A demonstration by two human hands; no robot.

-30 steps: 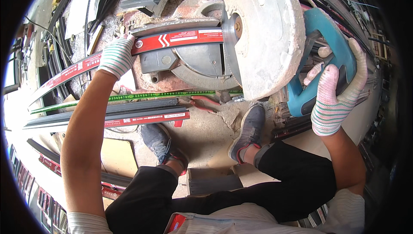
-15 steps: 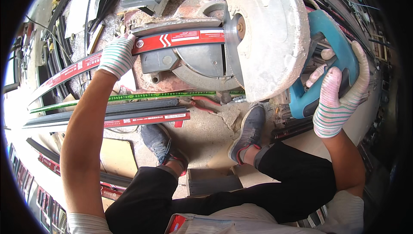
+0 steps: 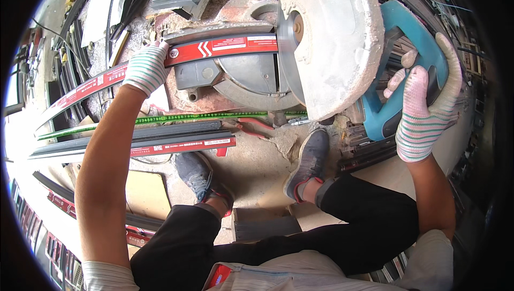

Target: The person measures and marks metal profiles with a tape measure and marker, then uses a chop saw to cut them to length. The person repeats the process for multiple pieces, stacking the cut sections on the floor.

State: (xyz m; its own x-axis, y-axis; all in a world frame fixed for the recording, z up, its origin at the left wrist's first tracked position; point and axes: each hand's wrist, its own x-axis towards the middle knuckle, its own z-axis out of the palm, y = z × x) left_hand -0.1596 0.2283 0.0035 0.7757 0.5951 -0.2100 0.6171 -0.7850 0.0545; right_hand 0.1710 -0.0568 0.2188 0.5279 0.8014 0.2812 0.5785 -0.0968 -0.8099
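At ten o'clock, the striped white-gloved left hand (image 3: 145, 70) is clamping its fingers on a long, red-faced dark strip (image 3: 227, 46), which is lying across the grey metal saw table (image 3: 249, 74) at eleven. At two, the matching-gloved right hand (image 3: 424, 122) is gripping the looped teal handle (image 3: 423, 31). Pale, dusty floor (image 3: 257, 184) is showing at six.

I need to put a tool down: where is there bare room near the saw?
Bare concrete floor shows between the two shoes, bordered by red pliers beyond and a dark block nearer. Crowded: stacked strips and a green tape measure farther left; the saw bed, under the red-faced strip the left hand holds.
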